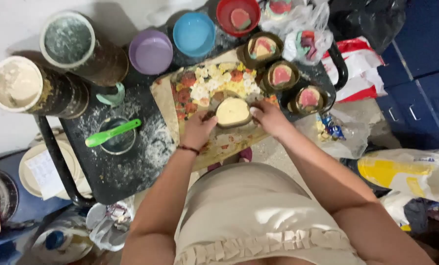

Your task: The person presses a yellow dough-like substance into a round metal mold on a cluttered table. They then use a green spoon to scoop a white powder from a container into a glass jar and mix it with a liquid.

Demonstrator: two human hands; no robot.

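Seen from above, a person's left hand (198, 128) and right hand (268, 117) flank a small round mould (232, 112) filled with pale cream dough, fingers closed against its rim on either side. The mould sits on a flower-printed board (219, 88) laid across the middle of a flour-dusted black desk (126, 172), toward the edge nearest the person.

Three more round moulds (281, 74) holding pink, yellow and green dough stand in a line along the board's right side, near the desk's right edge. At the desk's far edge are a purple bowl (150, 51), a blue bowl (194, 33) and a red bowl (238, 16) with a piece of coloured dough in it, beside a clear plastic bag (305, 37) of more coloured pieces.

Two tall cylindrical tins (43, 88) dusted with white powder occupy the far left corner. Just beside them, a green plastic spoon (112, 133) lies across a metal cup (119, 140) on the desk's left half, surrounded by scattered flour. A thin bracelet circles the left wrist.
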